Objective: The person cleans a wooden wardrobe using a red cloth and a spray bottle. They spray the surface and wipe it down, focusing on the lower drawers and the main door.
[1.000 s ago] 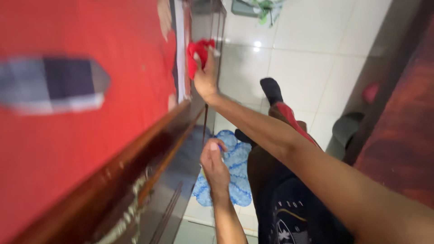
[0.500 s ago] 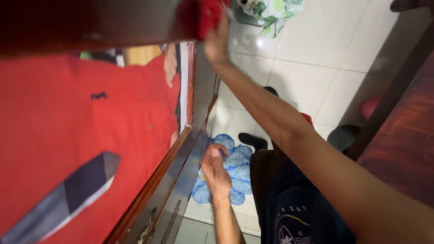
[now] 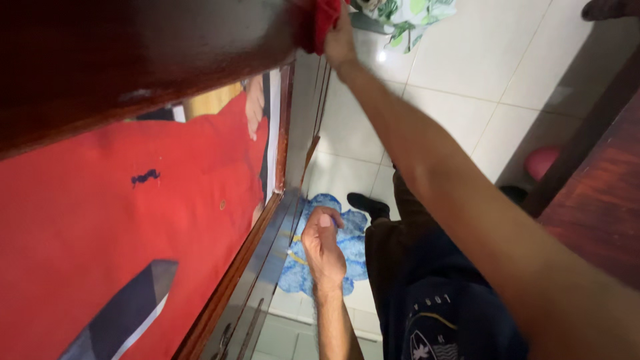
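Up top, the right hand [image 3: 340, 41] presses a red cloth [image 3: 319, 23] against the wooden frame [image 3: 147, 60]; the left hand [image 3: 323, 245] is fisted around something hidden.

The dark wooden frame edge [image 3: 153, 60] runs across the top left and blocks any way upward there; the right hand [image 3: 341, 41] presses a red cloth [image 3: 319, 23] against its end. Below it the red picture surface [image 3: 113, 220] and the glass cabinet front [image 3: 267, 267] wall off the whole left side. The left hand [image 3: 323, 247] hangs just beside that glass. Open room lies to the right over the white tiled floor [image 3: 467, 87], bounded by dark wooden furniture [image 3: 593, 200] at the far right. The blue mat [image 3: 337, 250] lies flat below.
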